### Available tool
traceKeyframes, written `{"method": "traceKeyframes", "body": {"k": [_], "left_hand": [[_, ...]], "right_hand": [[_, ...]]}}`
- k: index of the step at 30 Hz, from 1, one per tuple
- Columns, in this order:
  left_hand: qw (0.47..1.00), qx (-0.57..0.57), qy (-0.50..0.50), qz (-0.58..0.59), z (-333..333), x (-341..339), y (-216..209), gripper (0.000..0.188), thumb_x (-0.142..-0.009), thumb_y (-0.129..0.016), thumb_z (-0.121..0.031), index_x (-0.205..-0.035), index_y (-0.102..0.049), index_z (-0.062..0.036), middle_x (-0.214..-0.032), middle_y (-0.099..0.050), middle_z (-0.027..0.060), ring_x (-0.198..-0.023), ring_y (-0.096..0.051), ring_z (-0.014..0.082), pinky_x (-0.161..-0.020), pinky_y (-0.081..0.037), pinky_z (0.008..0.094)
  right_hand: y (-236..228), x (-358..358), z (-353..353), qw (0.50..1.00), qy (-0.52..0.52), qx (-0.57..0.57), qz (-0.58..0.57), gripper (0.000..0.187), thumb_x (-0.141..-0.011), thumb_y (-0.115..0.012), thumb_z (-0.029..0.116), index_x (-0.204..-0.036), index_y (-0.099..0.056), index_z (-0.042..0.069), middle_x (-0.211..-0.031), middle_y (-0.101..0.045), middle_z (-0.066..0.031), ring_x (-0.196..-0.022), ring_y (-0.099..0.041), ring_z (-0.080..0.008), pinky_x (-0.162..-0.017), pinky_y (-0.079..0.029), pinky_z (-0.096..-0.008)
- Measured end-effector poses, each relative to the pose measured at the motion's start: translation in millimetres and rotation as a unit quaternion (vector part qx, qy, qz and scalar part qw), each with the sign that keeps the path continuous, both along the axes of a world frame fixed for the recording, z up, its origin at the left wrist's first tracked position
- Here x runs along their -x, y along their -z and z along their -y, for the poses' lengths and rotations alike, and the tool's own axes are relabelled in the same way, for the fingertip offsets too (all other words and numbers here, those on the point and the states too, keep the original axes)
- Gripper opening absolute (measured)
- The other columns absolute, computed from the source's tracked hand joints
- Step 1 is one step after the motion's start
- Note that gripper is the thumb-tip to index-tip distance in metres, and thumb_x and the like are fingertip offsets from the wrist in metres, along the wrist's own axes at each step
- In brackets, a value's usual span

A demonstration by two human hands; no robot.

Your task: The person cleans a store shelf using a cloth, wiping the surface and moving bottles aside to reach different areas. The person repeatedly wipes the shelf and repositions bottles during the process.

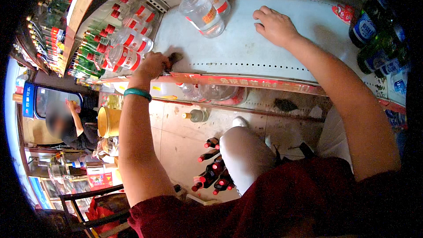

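Note:
At the front edge of a pale shelf (246, 53), my left hand (154, 65) is closed round a small dark crumpled thing (174, 61). Its exact kind does not show. My left wrist wears a green bangle (137, 93). Farther right, my right hand (276, 26) hovers over or rests on the shelf surface, fingers loosely bent and apart, with nothing in it. Between the hands, toward the back, stand two big clear bottles with red caps and red labels, the nearer one (202, 15) in front. More red-capped clear bottles (128, 57) crowd the shelf left of my left hand.
Dark green bottles (374, 53) and a red wrapper (343, 14) are at the shelf's right. Below lie a lower shelf with large clear bottles (220, 93), a floor bottle (196, 115) and dark red-capped bottles (216, 167) beside my leg. A person (72, 119) sits far left near a yellow bucket (109, 122).

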State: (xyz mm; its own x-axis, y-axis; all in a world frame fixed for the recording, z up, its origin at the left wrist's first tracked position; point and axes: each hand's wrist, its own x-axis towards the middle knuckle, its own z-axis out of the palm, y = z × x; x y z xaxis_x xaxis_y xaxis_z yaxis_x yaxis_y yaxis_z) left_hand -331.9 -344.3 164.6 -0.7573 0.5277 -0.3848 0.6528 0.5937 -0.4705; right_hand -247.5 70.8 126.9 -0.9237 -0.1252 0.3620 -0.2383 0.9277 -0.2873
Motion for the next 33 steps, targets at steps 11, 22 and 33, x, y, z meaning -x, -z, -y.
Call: {"method": "traceKeyframes", "body": {"k": [11, 22, 33], "left_hand": [[0.913, 0.161, -0.294, -0.231, 37.7, -26.2, -17.7, 0.028, -0.088, -0.045, -0.024, -0.102, -0.065, -0.0102, -0.109, -0.061, 0.0081, -0.109, -0.052, 0.0245, -0.087, -0.040, 0.0426], [0.898, -0.214, -0.183, -0.337, 120.6, -78.2, -63.3, 0.021, -0.082, -0.047, -0.017, -0.089, -0.066, -0.0105, -0.087, -0.062, 0.0129, -0.087, -0.056, 0.0297, -0.082, -0.037, 0.0418], [0.972, 0.023, -0.175, -0.152, 16.6, -11.6, -11.5, 0.023, -0.083, -0.049, -0.011, -0.097, -0.067, -0.0155, -0.112, -0.057, 0.0055, -0.116, -0.044, 0.0291, -0.091, -0.040, 0.0539]], "right_hand": [[3.0, 0.3, 3.5, 1.000, -0.004, -0.005, -0.021, 0.021, -0.082, -0.052, 0.021, -0.100, -0.051, 0.010, -0.099, -0.052, -0.0084, -0.094, -0.055, -0.0280, -0.080, -0.046, -0.0407], [3.0, 2.4, 1.1, 0.999, 0.001, -0.014, -0.035, 0.021, -0.082, -0.053, 0.021, -0.098, -0.051, 0.009, -0.098, -0.052, -0.0096, -0.093, -0.056, -0.0282, -0.078, -0.047, -0.0416], [3.4, 4.8, -5.7, 1.000, -0.002, -0.005, -0.027, 0.020, -0.082, -0.054, 0.021, -0.099, -0.050, 0.010, -0.097, -0.052, -0.0086, -0.093, -0.055, -0.0287, -0.078, -0.045, -0.0409]]}}
